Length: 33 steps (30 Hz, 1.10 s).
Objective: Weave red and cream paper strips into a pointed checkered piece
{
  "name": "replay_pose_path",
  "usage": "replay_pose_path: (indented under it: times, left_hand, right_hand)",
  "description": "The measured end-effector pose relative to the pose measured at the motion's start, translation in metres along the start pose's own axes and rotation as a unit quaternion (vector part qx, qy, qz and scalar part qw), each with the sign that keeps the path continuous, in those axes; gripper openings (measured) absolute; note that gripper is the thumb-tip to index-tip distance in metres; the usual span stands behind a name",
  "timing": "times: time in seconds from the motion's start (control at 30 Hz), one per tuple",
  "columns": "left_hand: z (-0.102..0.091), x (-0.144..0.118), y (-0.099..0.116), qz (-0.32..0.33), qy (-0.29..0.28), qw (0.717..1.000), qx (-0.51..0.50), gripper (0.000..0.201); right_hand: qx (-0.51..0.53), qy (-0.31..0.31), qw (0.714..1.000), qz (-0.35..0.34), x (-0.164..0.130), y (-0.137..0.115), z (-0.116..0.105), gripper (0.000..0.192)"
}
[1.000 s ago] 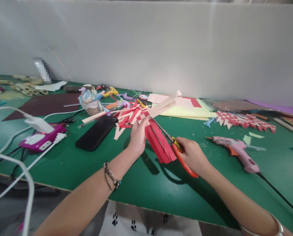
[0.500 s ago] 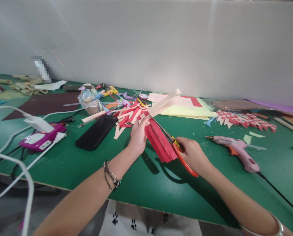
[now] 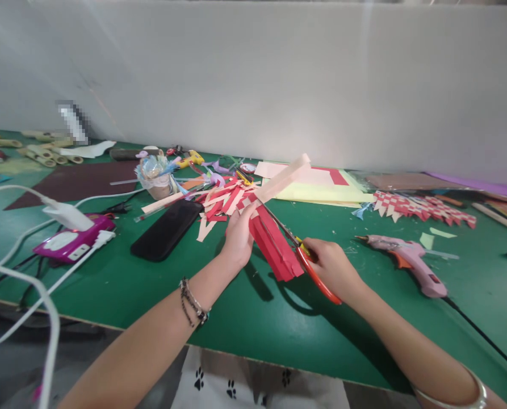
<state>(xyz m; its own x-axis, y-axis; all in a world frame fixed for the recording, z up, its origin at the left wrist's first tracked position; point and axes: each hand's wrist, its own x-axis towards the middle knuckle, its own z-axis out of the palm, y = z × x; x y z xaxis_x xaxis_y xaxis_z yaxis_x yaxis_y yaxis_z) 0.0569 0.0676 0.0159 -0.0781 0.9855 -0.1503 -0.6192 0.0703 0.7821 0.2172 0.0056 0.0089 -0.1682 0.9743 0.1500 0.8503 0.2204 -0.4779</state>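
My left hand (image 3: pixel 238 238) holds a woven piece of red and pale pink paper strips (image 3: pixel 270 238) above the green table (image 3: pixel 151 284). Loose red strips hang down from it toward me, and long pink strips (image 3: pixel 284 176) stick up and away. My right hand (image 3: pixel 332 267) grips orange-handled scissors (image 3: pixel 310 267), whose blades reach in among the strips just right of my left thumb.
A black phone (image 3: pixel 166 230) lies left of my hands, beside a pile of cut strips (image 3: pixel 219 199) and a cup of scraps (image 3: pixel 155 176). A pink glue gun (image 3: pixel 410 258) lies to the right. A purple power strip with white cables (image 3: pixel 72 241) sits far left. Paper sheets (image 3: pixel 321 187) and a finished red-and-white weave (image 3: pixel 423 207) lie behind.
The scissors and the woven piece have shifted very slightly; the raised pink strips have closed together. Both hands stay where they were.
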Motion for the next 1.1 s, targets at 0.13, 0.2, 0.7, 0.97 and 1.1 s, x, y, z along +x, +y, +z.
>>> replay_pose_path:
  times: [0.13, 0.2, 0.7, 0.97, 1.1]
  left_hand:
    - [0.000, -0.001, 0.001, -0.007, 0.011, 1.000, -0.025, 0.008]
    - [0.000, -0.002, 0.001, -0.006, 0.013, 1.000, -0.022, 0.007]
    - [-0.004, 0.007, 0.007, 0.053, -0.012, 0.998, -0.022, 0.010]
    - [-0.016, 0.022, 0.011, 0.131, 0.050, 0.988, 0.060, 0.014]
    - [-0.024, 0.032, 0.015, 0.131, 0.082, 0.987, 0.053, 0.017]
  right_hand:
    - [0.017, -0.002, 1.000, -0.005, 0.001, 0.001, 0.000, 0.021]
    - [0.013, -0.006, 1.000, -0.013, 0.001, 0.003, 0.000, 0.020]
    - [-0.009, 0.013, 1.000, -0.018, -0.001, 0.008, -0.003, 0.037]
    - [0.119, 0.126, 0.984, 0.038, 0.004, 0.013, -0.007, 0.036]
    - [0.148, 0.136, 0.978, 0.048, 0.003, 0.012, -0.008, 0.033]
